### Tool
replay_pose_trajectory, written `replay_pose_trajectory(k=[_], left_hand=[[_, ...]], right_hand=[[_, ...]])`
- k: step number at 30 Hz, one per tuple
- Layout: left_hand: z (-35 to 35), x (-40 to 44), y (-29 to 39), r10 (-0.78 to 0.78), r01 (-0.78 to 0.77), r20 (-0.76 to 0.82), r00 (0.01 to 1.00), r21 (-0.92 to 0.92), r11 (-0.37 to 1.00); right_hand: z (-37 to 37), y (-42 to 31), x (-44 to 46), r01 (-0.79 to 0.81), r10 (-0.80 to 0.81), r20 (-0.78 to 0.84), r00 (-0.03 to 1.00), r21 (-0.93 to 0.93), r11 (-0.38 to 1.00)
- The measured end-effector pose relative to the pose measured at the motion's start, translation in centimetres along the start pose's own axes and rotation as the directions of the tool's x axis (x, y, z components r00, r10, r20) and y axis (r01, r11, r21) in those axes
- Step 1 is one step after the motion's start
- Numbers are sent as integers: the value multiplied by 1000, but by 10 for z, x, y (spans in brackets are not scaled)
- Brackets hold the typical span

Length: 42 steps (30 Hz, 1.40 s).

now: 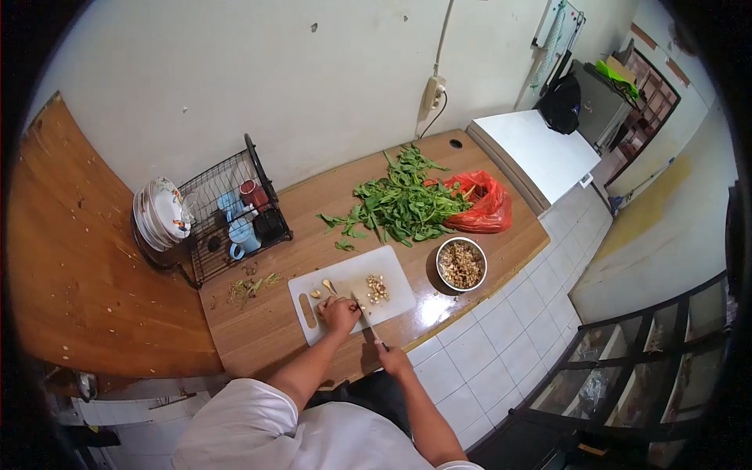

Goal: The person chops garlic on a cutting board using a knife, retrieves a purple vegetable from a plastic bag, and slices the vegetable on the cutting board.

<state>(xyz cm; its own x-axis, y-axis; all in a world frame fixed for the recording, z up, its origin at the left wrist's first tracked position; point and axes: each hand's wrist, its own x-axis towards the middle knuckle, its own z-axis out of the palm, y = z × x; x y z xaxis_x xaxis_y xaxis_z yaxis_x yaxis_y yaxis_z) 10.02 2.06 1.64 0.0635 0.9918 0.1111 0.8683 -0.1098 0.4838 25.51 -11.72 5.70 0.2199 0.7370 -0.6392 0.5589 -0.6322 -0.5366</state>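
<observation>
A white cutting board lies near the front edge of the wooden table. On it my left hand is closed, its fingers bent down beside the blade; what they hold is too small to name. My right hand grips the handle of a knife, whose blade rests over the board by my left fingertips. Chopped pale pieces lie to the right of the blade, and a few larger uncut pieces sit above my left hand.
A metal bowl of chopped brown bits stands right of the board. Behind are leafy greens and a red plastic bag. A black dish rack with plates and cups stands left, near scraps.
</observation>
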Motion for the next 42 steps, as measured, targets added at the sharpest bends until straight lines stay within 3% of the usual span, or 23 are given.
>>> replay_pose_trajectory(k=[4, 7, 11, 13, 18, 21, 24, 26, 32, 34, 35, 36, 38, 42], left_hand=[[-3, -3, 0, 4, -4, -10, 1000, -45, 999], [-3, 1, -4, 19, -21, -25, 1000, -73, 997], [-24, 0, -2, 50, -47, 63, 997, -51, 998], [-25, 3, -7, 91, -90, 9, 996, -71, 993], [-25, 5, -18, 15, -28, -95, 995, -138, 990], [-36, -10, -11, -48, 25, -137, 989, -166, 986], [-42, -19, -12, -86, 67, -121, 989, -157, 985], [-45, -28, -15, -80, 65, -103, 991, -141, 988], [-46, -17, 7, -161, 150, -50, 986, -183, 972], [-55, -9, 38, -197, 197, -1, 980, -59, 979], [-37, -1, 30, -200, 213, 113, 973, -128, 969], [-39, 3, 40, -194, 208, 111, 975, -127, 970], [-47, 14, 65, -194, 190, 121, 974, 44, 981], [-33, 37, 75, -139, 135, 98, 985, 51, 990]], right_hand=[[16, 28, -13, -15, 14, 10, 1000, 40, 999], [18, 42, -15, 9, -9, -88, 996, 0, 1000], [8, 57, -7, -56, 57, -12, 998, 69, 996], [-11, 43, -18, -61, 60, 6, 998, 52, 997], [-22, 26, -31, -58, 59, 73, 996, -19, 998], [-11, 27, -25, 13, 1, 82, 997, -166, 986], [-22, 7, -22, 36, -37, -2, 999, -173, 984], [-32, 7, -13, -36, 28, -52, 998, -153, 988], [-67, -1, -22, 79, -107, -98, 989, -255, 964], [-72, 0, -26, 94, -147, -170, 974, -289, 953], [-73, 3, -27, 92, -146, -174, 974, -284, 954], [-74, 6, -26, 88, -156, -211, 965, -301, 949], [-76, 15, -26, 84, -169, -247, 954, -321, 943], [-85, 33, -28, 92, -197, -245, 949, -381, 920]])
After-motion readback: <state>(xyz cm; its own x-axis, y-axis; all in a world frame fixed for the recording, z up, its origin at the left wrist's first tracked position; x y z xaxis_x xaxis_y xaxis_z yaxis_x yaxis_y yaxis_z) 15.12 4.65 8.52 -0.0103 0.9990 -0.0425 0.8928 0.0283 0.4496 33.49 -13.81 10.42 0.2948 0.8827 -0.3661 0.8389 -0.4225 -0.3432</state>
